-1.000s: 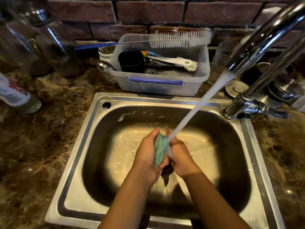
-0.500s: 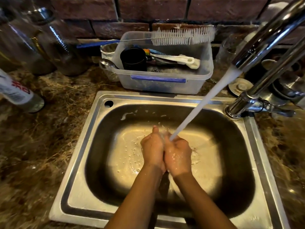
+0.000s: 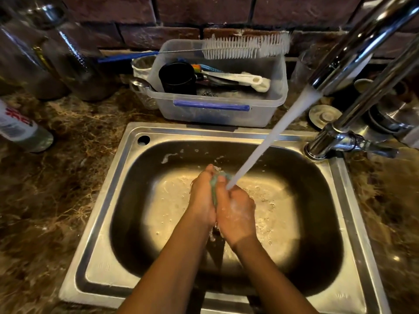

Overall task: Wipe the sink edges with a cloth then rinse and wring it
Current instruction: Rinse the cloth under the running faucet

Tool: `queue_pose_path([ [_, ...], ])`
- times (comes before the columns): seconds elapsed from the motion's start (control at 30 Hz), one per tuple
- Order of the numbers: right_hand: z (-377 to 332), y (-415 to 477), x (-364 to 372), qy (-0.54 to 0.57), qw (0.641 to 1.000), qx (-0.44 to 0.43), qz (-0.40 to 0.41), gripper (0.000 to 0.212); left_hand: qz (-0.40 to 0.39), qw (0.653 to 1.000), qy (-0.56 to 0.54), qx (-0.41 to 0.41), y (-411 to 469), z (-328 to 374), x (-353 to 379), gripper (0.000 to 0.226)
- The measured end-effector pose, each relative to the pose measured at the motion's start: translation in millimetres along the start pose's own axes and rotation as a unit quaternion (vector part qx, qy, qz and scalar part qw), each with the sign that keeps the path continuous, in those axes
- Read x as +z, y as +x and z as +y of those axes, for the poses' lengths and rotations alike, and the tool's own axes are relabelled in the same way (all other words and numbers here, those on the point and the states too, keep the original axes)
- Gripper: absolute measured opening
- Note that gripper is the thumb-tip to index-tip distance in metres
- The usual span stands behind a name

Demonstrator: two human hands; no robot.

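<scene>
A small green cloth (image 3: 213, 186) is squeezed between my two palms over the middle of the steel sink (image 3: 106, 196); only a thin strip of it shows. My left hand (image 3: 201, 196) and my right hand (image 3: 237, 211) press together around it, fingers pointing away from me. A stream of water (image 3: 269, 137) runs from the chrome tap (image 3: 353, 48) at the upper right and lands on the cloth and my right fingers. Foam clings to the back of my right hand.
A clear plastic tub (image 3: 217, 109) with a black cup, utensils and a white bottle brush (image 3: 244, 46) stands behind the sink. Glass bottles (image 3: 74, 64) stand at the back left, a labelled bottle (image 3: 20, 128) at the left. The tap lever (image 3: 360, 146) sits on the right rim. A brown marble counter surrounds the sink.
A second ago the cloth stood out between my hands; they then closed flat over it. Now a strip of it shows again, and the hands sit slightly farther into the basin.
</scene>
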State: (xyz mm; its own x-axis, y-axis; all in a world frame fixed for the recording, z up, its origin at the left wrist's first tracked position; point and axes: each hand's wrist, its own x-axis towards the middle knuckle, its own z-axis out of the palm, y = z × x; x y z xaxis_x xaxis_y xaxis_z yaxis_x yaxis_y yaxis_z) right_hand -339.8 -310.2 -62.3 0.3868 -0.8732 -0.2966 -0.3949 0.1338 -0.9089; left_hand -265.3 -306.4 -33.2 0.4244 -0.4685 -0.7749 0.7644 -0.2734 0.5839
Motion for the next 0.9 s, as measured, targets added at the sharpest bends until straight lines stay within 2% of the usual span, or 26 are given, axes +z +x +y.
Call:
queue_pose_path([
  [0.07,11.7,11.8,-7.4,-0.027,1.0,0.014,-0.01,0.027,-0.006,1.0,0.006,-0.003,-2.7,7.2,1.0,0.032],
  [0.13,21.6,18.8,-16.6,-0.081,0.996,0.02,-0.031,0.014,0.003,0.998,0.055,0.041,-4.5,12.3,0.4,0.032],
  [0.17,22.8,18.7,-20.2,-0.075,0.996,0.022,-0.043,0.02,0.013,0.991,0.107,0.077,-6.5,14.6,-0.7,0.035],
  [0.27,15.4,16.3,-29.6,0.07,0.993,0.024,-0.088,0.029,-0.008,0.955,0.248,0.162,-13.8,19.8,0.8,0.045],
  [0.33,6.8,13.9,-34.6,0.114,0.986,0.02,-0.117,0.028,-0.039,0.952,0.247,0.175,-15.7,22.6,-1.6,0.043],
  [0.47,-5.9,5.6,-36.7,0.063,0.991,-0.024,-0.118,0.02,-0.011,0.959,0.162,0.232,-6.4,26.2,-12.7,0.03],
  [0.53,-11.3,1.7,-33.8,0.074,0.991,-0.034,-0.11,0.017,-0.02,0.968,0.138,0.208,-2.2,17.7,-17.0,0.032],
  [0.63,-23.6,-0.4,-31.6,0.132,0.987,-0.026,-0.085,0.018,-0.078,0.989,0.099,0.074,-4.3,-4.0,-20.1,0.052],
  [0.7,-26.9,2.7,-31.3,0.152,0.986,-0.008,-0.072,0.023,-0.102,0.992,0.071,0.014,-10.3,-19.8,-18.8,0.058],
  [0.83,-17.9,18.5,-36.2,0.088,0.995,0.017,-0.034,0.031,-0.08,0.997,0.015,0.017,-13.3,-33.0,-14.2,0.056],
  [0.9,-12.6,22.4,-38.5,0.049,0.997,0.059,-0.002,0.036,-0.058,0.997,-0.038,0.014,-10.1,-29.6,-12.8,0.059],
])
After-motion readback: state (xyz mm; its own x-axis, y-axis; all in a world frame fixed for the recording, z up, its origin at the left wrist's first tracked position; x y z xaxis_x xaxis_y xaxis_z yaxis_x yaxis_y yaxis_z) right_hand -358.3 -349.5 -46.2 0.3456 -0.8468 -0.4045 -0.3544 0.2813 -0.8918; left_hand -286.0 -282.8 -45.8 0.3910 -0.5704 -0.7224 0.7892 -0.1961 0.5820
